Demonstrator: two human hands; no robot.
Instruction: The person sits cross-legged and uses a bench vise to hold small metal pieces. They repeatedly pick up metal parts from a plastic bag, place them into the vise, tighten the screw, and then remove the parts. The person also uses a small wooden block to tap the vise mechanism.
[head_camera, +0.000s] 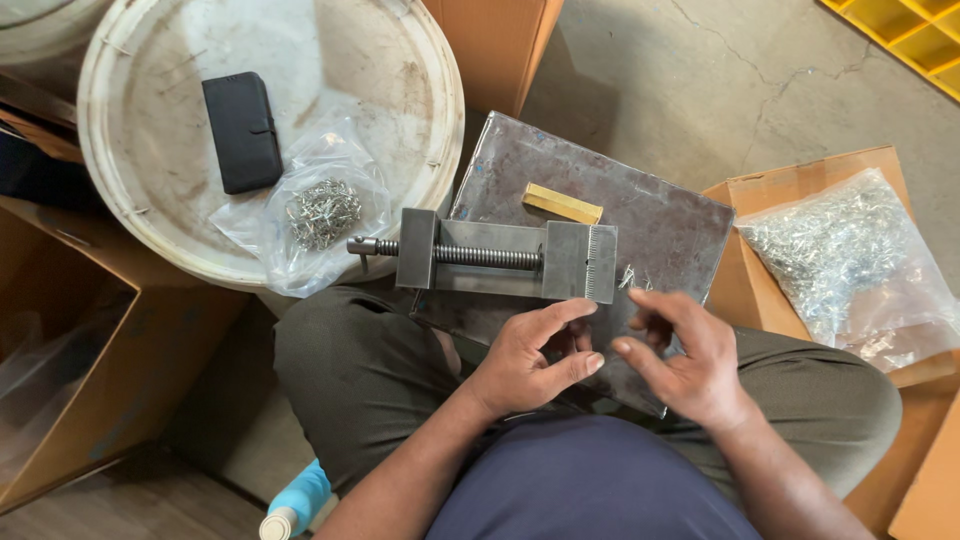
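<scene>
Left hand (525, 362) and right hand (685, 362) just below the vise (500, 257) on the metal plate (670, 225), fingers loosely curled, nothing visibly held; small pins (630, 277) beside the vise's right end.

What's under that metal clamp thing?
The vise sits on a grey metal plate resting on the person's lap. What is beneath the plate's middle is hidden.

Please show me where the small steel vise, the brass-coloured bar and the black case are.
Small steel vise (490, 258): head view, on the threaded screw between its jaws.
Brass-coloured bar (562, 203): head view, on the middle of its top face.
Black case (242, 131): head view, on the centre of its cover.
</scene>
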